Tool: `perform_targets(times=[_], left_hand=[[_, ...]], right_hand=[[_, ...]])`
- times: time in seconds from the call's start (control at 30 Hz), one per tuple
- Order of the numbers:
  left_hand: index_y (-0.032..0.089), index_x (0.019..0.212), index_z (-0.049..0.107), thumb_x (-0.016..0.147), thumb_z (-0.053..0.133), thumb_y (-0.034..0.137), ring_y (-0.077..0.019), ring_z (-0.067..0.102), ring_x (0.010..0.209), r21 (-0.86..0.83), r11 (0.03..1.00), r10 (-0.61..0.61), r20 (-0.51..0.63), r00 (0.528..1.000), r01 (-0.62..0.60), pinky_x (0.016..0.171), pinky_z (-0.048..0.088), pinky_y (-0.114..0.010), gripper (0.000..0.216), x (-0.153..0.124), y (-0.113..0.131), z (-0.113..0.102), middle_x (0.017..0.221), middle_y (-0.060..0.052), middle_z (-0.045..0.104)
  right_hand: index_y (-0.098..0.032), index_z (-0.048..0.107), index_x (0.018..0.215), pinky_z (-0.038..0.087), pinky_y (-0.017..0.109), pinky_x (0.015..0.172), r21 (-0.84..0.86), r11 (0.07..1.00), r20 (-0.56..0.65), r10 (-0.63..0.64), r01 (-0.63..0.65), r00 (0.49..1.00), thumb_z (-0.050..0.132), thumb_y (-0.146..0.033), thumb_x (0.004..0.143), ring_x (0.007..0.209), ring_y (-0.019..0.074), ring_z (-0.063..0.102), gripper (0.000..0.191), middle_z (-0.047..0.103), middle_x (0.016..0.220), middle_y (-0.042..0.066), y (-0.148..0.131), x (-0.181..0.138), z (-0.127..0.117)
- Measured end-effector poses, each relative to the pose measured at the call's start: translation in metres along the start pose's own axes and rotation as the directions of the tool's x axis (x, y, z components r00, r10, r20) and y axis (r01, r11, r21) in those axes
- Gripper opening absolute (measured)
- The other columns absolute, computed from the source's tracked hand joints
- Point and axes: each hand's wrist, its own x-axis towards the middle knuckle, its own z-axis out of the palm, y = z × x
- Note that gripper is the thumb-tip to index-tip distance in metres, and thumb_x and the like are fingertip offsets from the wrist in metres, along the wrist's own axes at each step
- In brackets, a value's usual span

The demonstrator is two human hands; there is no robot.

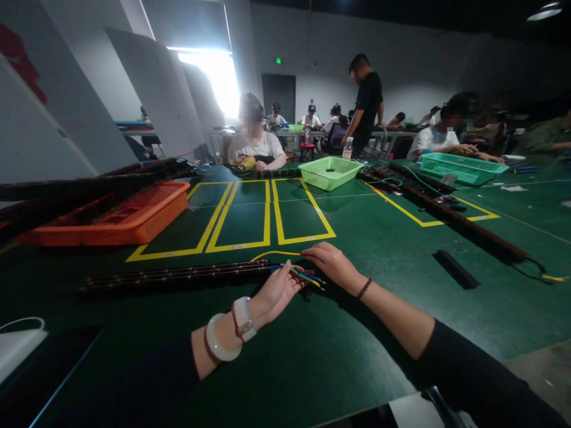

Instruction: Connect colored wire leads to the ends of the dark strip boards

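A long dark strip (pixel 178 276) lies across the green table in front of me, with several coloured wires (pixel 303 276) coming out of its right end. My left hand (pixel 279 291), with a watch and a white bangle at the wrist, is closed on those wire ends. My right hand (pixel 332 263) rests over the strip's end and pinches a yellow wire (pixel 272 254) that curves off to the left.
An orange basket (pixel 129 217) and a pile of dark strips (pixel 84 184) stand at the left. A green basket (pixel 329 171) sits beyond yellow taped rectangles (pixel 267 214). Another long strip (pixel 446 211) and a small black bar (pixel 455 268) lie to the right. Other people sit at the far side.
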Motion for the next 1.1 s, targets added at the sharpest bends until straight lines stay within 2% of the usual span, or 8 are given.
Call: perform_targets(times=[0.17,0.37,0.47,0.57,0.7,0.83,0.97,1.1], left_hand=[[0.012,0.078,0.059,0.09,0.041,0.024,-0.016,0.06,0.081,0.001,1.0,-0.016,-0.018,1.0,0.016,0.084,0.047,-0.033,0.025,-0.002,0.002,0.001,0.08,-0.009,0.063],[0.011,0.082,0.058,0.09,0.041,0.023,-0.0164,0.06,0.085,-0.005,0.999,-0.037,-0.013,0.999,0.037,0.086,0.045,-0.032,0.022,-0.001,0.003,0.0,0.085,-0.01,0.063],[0.011,0.083,0.058,0.09,0.041,0.022,-0.0168,0.06,0.087,-0.011,0.999,-0.038,0.0,0.999,0.038,0.088,0.045,-0.033,0.022,-0.001,0.003,0.0,0.086,-0.011,0.063],[0.011,0.085,0.059,0.09,0.041,0.022,-0.0172,0.06,0.088,-0.016,0.999,-0.034,0.013,0.999,0.034,0.089,0.045,-0.034,0.022,-0.002,0.004,0.0,0.089,-0.012,0.064],[0.009,0.085,0.06,0.09,0.041,0.023,-0.017,0.06,0.086,-0.014,0.998,-0.056,0.033,0.998,0.057,0.09,0.044,-0.034,0.024,-0.003,0.005,0.0,0.087,-0.011,0.065],[0.009,0.083,0.061,0.092,0.037,0.025,-0.0179,0.061,0.087,-0.021,0.996,-0.09,0.03,0.995,0.091,0.09,0.044,-0.034,0.03,-0.002,0.005,0.001,0.085,-0.012,0.065],[0.009,0.083,0.061,0.092,0.038,0.025,-0.018,0.06,0.09,-0.022,0.996,-0.088,0.013,0.996,0.088,0.09,0.045,-0.033,0.029,-0.001,0.005,0.002,0.084,-0.011,0.065],[0.009,0.084,0.062,0.092,0.039,0.026,-0.0192,0.059,0.095,-0.025,0.998,-0.065,0.043,0.997,0.066,0.093,0.043,-0.036,0.03,-0.002,0.005,0.004,0.089,-0.013,0.066]], right_hand=[[-0.015,0.063,0.102,0.046,0.029,0.075,-0.1,0.995,0.116,-0.011,0.023,0.993,0.048,-0.021,0.091,0.083,0.0162,0.056,0.02,0.063,0.089,0.008,0.004,0.001,0.006],[-0.015,0.066,0.097,0.043,0.024,0.069,-0.035,0.999,0.277,-0.011,0.022,0.961,0.051,-0.018,0.089,0.077,0.0143,0.054,0.017,0.063,0.083,0.006,0.0,0.005,0.008],[-0.016,0.066,0.099,0.042,0.024,0.067,-0.044,0.999,0.271,0.009,0.003,0.963,0.051,-0.021,0.09,0.074,0.0144,0.054,0.019,0.062,0.081,0.005,0.0,0.005,0.005],[-0.015,0.062,0.105,0.04,0.027,0.071,-0.074,0.997,0.17,0.017,-0.004,0.985,0.047,-0.026,0.092,0.078,0.0155,0.054,0.023,0.062,0.085,0.006,0.001,0.003,-0.005],[-0.015,0.062,0.093,0.038,0.029,0.072,-0.089,0.979,0.171,-0.167,0.184,0.971,0.045,-0.04,0.092,0.077,0.0161,0.051,0.03,0.06,0.081,0.006,-0.004,0.001,-0.025],[-0.015,0.059,0.092,0.035,0.03,0.068,-0.118,0.874,0.365,-0.404,0.472,0.839,0.045,-0.056,0.086,0.072,0.0162,0.049,0.044,0.058,0.076,0.005,-0.017,0.001,-0.034],[-0.015,0.057,0.092,0.035,0.03,0.069,-0.139,0.805,0.47,-0.459,0.577,0.754,0.042,-0.036,0.092,0.072,0.0155,0.05,0.026,0.06,0.081,0.005,-0.024,0.003,-0.034],[-0.014,0.058,0.1,0.037,0.029,0.067,-0.152,0.836,0.427,-0.425,0.527,0.798,0.038,-0.021,0.093,0.069,0.0143,0.05,0.022,0.06,0.077,0.005,-0.022,0.001,-0.035]])
